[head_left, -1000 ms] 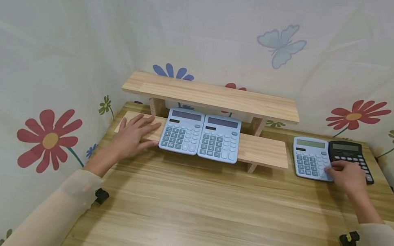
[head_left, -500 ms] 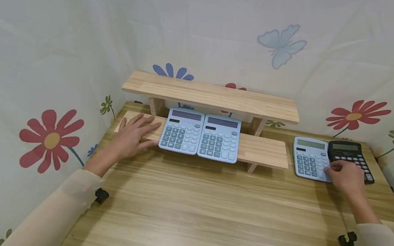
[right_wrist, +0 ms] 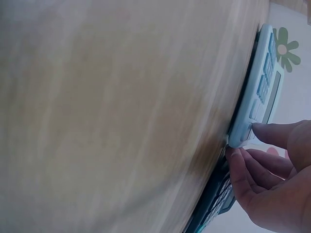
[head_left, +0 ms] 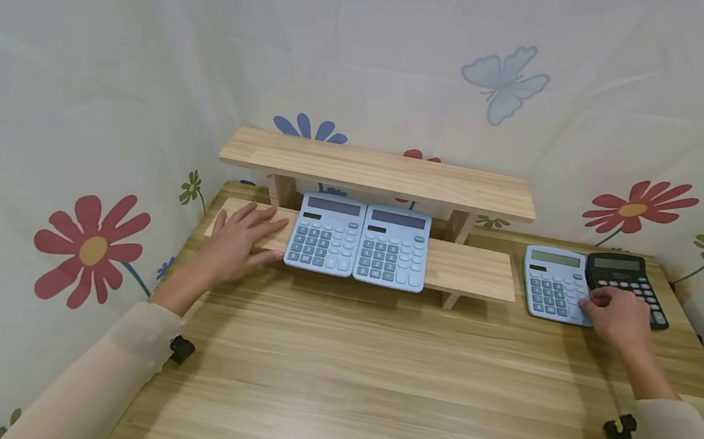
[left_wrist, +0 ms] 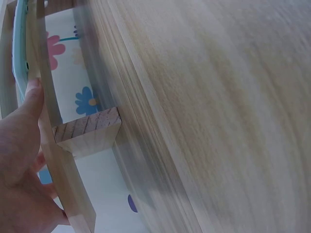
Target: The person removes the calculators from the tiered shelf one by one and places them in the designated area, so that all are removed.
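My left hand (head_left: 235,243) rests with spread fingers on the left end of the lower wooden shelf (head_left: 471,267). Its thumb (left_wrist: 34,94) touches the bottom corner of a light blue calculator. That calculator (head_left: 325,234) leans against the shelf, side by side with a matching blue calculator (head_left: 392,248). On the right of the table, my right hand (head_left: 622,318) pinches the right edge of a third blue calculator (right_wrist: 257,92), thumb on its keys and fingertips at its side. A black calculator (head_left: 618,264) lies close beside it, partly hidden by this hand.
The upper wooden shelf (head_left: 378,169) runs behind and above the lower one. A wood-grain table (head_left: 370,390) spreads out in front. Fabric printed with flowers and a butterfly (head_left: 505,84) hangs behind and at the sides.
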